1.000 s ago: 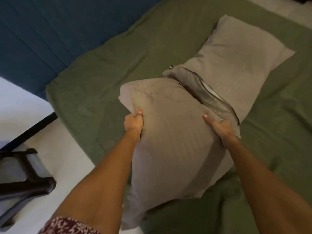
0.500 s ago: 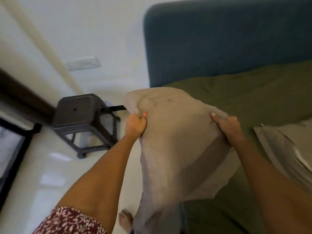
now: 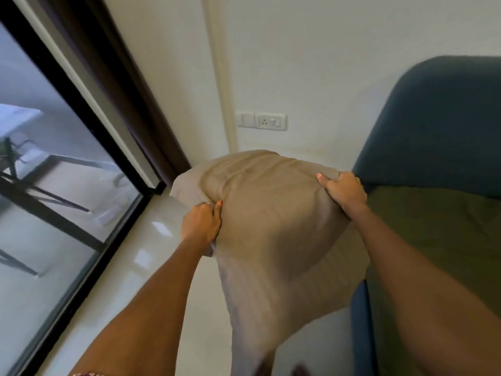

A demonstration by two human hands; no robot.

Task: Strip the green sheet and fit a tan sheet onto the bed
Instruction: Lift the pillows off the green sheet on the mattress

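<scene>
A tan pillow (image 3: 276, 234) hangs in the air beside the bed, over the floor. My left hand (image 3: 202, 225) grips its left edge and my right hand (image 3: 344, 189) grips its upper right corner. The green sheet (image 3: 433, 240) still covers the mattress at the right, below the dark blue headboard (image 3: 439, 126). The blue bed frame side (image 3: 360, 316) shows under the pillow's lower right. No tan sheet is in view.
A white wall with a switch and socket plate (image 3: 261, 121) stands ahead. A dark-framed glass sliding door (image 3: 67, 185) fills the left. Glossy white floor (image 3: 141, 267) lies between door and bed.
I have lifted the pillow off the bed and swung it left, away from the second pillow. My view turned from the bed toward the wall and glass door; the stool has left view.
</scene>
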